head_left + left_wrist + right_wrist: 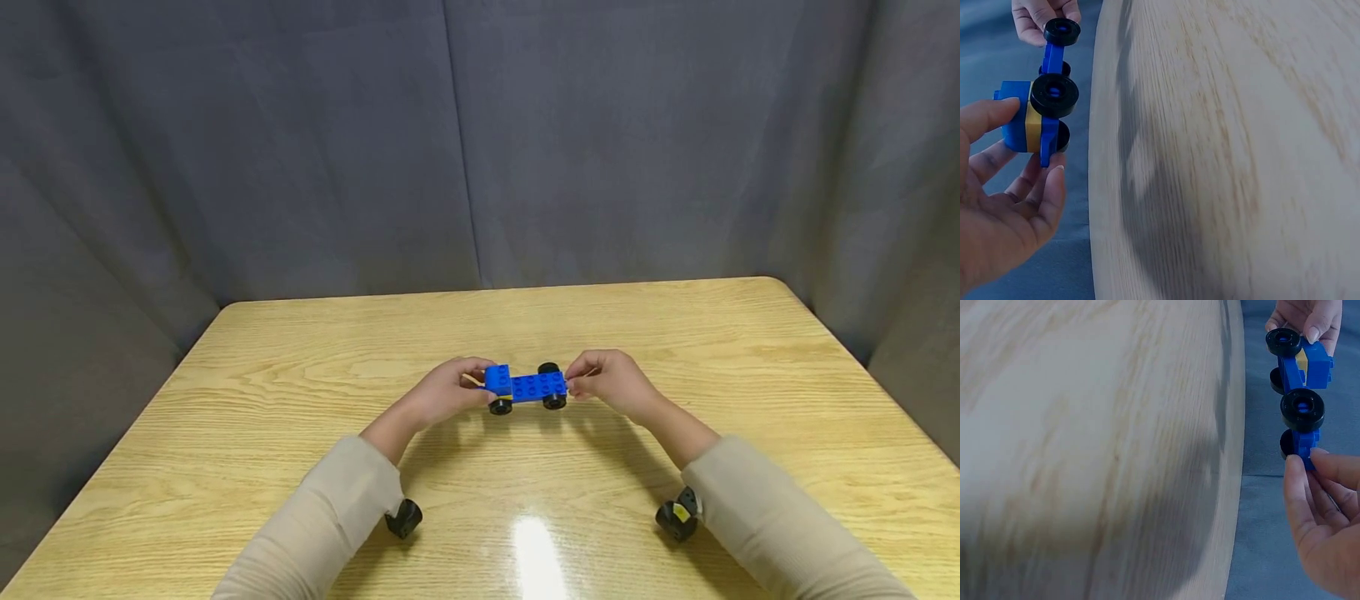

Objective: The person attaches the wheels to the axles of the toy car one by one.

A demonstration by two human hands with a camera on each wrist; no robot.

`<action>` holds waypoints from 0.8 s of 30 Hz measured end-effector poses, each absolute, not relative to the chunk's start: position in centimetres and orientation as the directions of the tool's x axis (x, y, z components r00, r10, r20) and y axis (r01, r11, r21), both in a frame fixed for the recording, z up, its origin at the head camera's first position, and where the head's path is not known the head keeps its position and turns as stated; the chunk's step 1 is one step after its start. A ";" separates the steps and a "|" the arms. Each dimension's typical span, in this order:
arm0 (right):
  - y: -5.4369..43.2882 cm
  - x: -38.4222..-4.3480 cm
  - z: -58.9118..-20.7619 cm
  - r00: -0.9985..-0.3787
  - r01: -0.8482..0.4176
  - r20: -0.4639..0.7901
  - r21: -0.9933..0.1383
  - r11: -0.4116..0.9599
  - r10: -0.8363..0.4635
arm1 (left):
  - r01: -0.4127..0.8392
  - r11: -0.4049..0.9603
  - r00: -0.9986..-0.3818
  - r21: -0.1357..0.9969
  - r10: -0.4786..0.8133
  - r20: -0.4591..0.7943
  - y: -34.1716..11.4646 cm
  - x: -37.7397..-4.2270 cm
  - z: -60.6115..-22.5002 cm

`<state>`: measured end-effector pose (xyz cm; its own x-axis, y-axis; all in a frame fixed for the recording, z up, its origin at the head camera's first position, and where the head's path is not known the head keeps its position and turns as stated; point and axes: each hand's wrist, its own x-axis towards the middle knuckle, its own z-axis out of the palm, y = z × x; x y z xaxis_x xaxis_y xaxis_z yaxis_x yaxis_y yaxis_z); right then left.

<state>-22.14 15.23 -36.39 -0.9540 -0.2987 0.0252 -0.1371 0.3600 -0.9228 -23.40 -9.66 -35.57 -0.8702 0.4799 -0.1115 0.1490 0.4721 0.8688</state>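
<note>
A blue toy truck (530, 387) built of bricks, with black wheels and a yellow layer under its cab, is held up over the table between both hands. My left hand (448, 390) grips the cab end, its thumb on the blue cab brick (1016, 119) and fingertips beneath. At the other end, my right hand (611, 385) pinches the tip of the blue base (1305, 459) between thumb and fingers. The studded bed (536, 387) behind the cab carries nothing. In the right wrist view the wheels (1302, 409) face the camera.
The wooden table (300, 350) spreads beneath both arms, with a bright light reflection near the front. Grey curtains (337, 150) hang behind and beside it. Black wrist cameras (405, 518) sit under the beige sleeves (322, 517).
</note>
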 end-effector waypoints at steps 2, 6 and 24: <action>15.2 -22.2 -36.6 -0.956 -0.132 0.019 -0.919 0.371 -0.293 | 0.151 0.475 -0.870 0.867 0.481 -0.112 -9.6 -23.6 -35.7; 15.2 -22.4 -36.8 -0.958 -0.121 0.003 -0.910 0.397 -0.285 | 0.165 0.496 -0.869 0.852 0.481 -0.112 -9.6 -23.8 -35.9; 15.0 -22.5 -37.2 -0.960 -0.133 -0.011 -0.860 0.493 -0.279 | 0.197 0.557 -0.865 0.807 0.486 -0.124 -9.4 -24.3 -36.2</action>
